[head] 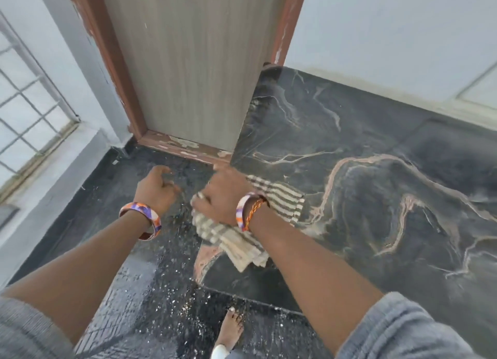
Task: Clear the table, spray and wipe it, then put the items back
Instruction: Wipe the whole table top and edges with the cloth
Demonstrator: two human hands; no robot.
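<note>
Near the door (pixel 188 70) base on the wet dark marble floor (pixel 376 197), right hand (pixel 223 194) grips a striped cloth (pixel 242 240); left hand (pixel 157 187) hangs loosely curled, holding nothing.

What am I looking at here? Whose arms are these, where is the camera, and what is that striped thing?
There is no machine: a person wears one camera on the head, looking forward and down, so both arms reach in from below. The right hand presses a striped cloth onto a dark veined stone surface. The left hand hovers beside it with its fingers loosely curled, holding nothing. Each wrist wears a bangle. The surface glistens with droplets nearer the person. Behind stand a wooden panel and a window grille. A bare foot shows below.
</note>
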